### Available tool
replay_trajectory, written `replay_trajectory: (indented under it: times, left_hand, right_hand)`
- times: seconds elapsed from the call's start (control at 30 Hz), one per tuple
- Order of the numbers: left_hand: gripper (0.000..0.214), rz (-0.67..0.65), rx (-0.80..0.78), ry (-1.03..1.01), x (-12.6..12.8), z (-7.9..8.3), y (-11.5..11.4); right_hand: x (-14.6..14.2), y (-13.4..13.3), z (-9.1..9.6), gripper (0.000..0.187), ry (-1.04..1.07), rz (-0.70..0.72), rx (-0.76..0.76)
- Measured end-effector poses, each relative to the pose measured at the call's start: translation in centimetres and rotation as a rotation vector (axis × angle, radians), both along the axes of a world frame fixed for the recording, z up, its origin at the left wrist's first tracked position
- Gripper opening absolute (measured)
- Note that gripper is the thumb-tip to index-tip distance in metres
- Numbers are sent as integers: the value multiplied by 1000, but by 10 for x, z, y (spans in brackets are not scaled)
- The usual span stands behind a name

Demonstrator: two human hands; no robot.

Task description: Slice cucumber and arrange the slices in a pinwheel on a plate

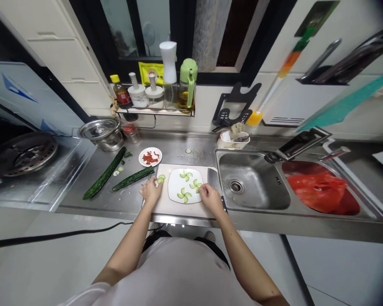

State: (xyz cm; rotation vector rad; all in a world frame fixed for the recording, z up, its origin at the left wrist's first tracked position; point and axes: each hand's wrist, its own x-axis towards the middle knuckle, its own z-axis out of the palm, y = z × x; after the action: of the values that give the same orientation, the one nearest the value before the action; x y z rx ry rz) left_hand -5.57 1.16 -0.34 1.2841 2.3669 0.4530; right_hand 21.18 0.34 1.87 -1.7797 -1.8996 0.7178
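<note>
A white plate [175, 183] lies on a pale cutting board [174, 207] and carries three small pinwheels of cucumber slices [184, 195]. My left hand [151, 191] rests on the board at the plate's left edge, fingers curled, beside a few loose cucumber slices [161, 179]. At the plate's right rim my right hand [210, 197] pinches a cucumber slice by the right-hand pinwheel. A cleaver [213, 178] lies on the board's right side, partly under my right hand.
Two long cucumbers [106, 173] [133, 178] lie on the steel counter to the left, near a small dish of chopped red chilli [150, 157]. A lidded pot [102, 132] and stove sit far left. The sink [252, 182] and a red basin [321, 191] are right.
</note>
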Motion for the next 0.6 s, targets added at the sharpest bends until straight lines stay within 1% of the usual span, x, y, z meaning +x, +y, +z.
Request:
replay_trajectory:
  times: [0.1, 0.27, 0.43, 0.53, 0.6]
  left_hand:
    - [38, -3, -34, 34, -3, -4, 6]
    - [35, -1, -62, 59, 1, -7, 11]
    - [27, 6, -19, 31, 3, -5, 11]
    - [20, 19, 58, -65, 4, -2, 11]
    - [19, 3, 119, -207, 5, 2, 13]
  right_hand:
    - [-1, -1, 0, 27, 5, 7, -2]
    - [-3, -2, -2, 29, 12, 22, 0]
    - [-4, -3, -5, 29, 20, 29, 7]
    - [-6, -2, -4, 28, 33, 33, 6]
    - [-9, 0, 0, 27, 46, 39, 1]
